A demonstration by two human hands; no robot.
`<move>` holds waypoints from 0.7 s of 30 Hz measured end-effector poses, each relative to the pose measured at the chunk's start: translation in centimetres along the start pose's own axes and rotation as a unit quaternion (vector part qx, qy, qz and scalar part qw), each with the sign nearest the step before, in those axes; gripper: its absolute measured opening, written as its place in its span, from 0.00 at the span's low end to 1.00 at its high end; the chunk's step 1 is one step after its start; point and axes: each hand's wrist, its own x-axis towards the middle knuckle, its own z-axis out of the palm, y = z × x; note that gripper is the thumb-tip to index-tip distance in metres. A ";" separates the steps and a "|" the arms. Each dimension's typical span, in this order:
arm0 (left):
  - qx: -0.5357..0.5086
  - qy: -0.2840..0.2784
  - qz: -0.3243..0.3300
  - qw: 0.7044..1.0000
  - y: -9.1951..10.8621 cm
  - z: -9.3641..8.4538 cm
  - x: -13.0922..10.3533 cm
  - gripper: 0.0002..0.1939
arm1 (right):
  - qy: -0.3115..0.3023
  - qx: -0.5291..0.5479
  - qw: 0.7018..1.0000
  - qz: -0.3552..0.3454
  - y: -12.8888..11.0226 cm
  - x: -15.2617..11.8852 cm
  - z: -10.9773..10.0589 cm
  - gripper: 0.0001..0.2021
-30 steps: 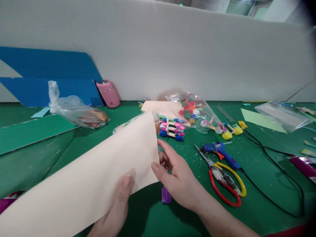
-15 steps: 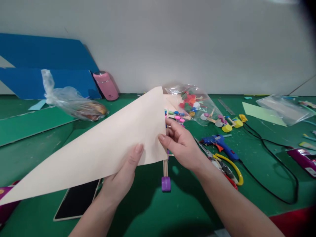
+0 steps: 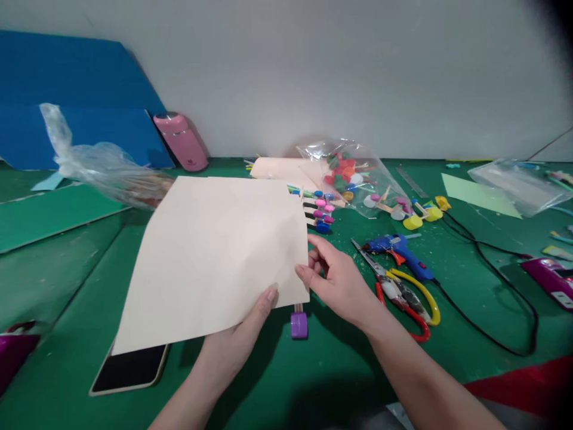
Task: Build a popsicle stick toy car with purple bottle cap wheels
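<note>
A cream sheet of paper [image 3: 210,257] is held up in front of me, slightly curved. My left hand [image 3: 246,322] grips its lower edge, thumb on top and fingers hidden underneath. At the right edge, my right hand [image 3: 335,280] pinches the paper between thumb and fingers. Partly covered behind the sheet is a craft piece of wooden sticks with a purple cap [image 3: 299,326] at its near end. Pink and blue caps [image 3: 323,215] stick out past the sheet's right side.
Scissors [image 3: 398,292] and a blue glue gun [image 3: 398,251] with a black cord lie to the right. A phone [image 3: 129,369] sits front left. Behind are a pink bottle [image 3: 181,142], a knotted plastic bag [image 3: 111,170] and a clear bag of colourful caps [image 3: 353,176]. Green paper [image 3: 478,195] lies far right.
The sheet has gone from a slanted, pointed shape to a wider, flatter one, its far left corner swinging in. Both hands keep hold, and the view has shifted a little.
</note>
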 end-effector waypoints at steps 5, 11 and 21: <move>-0.024 -0.006 -0.068 0.997 -0.3 0.1 -0.4 0.23 | 0.008 0.065 0.998 -0.015 0.9 -0.3 -0.1 0.14; -0.064 -0.051 -0.117 0.990 -0.4 -0.5 -1.5 0.24 | 0.003 0.347 0.937 0.037 0.1 1.9 -0.6 0.10; -0.063 -0.019 -0.119 0.991 -2.7 -3.9 -3.6 0.17 | 0.022 0.438 0.896 -0.072 -3.1 4.1 -3.7 0.08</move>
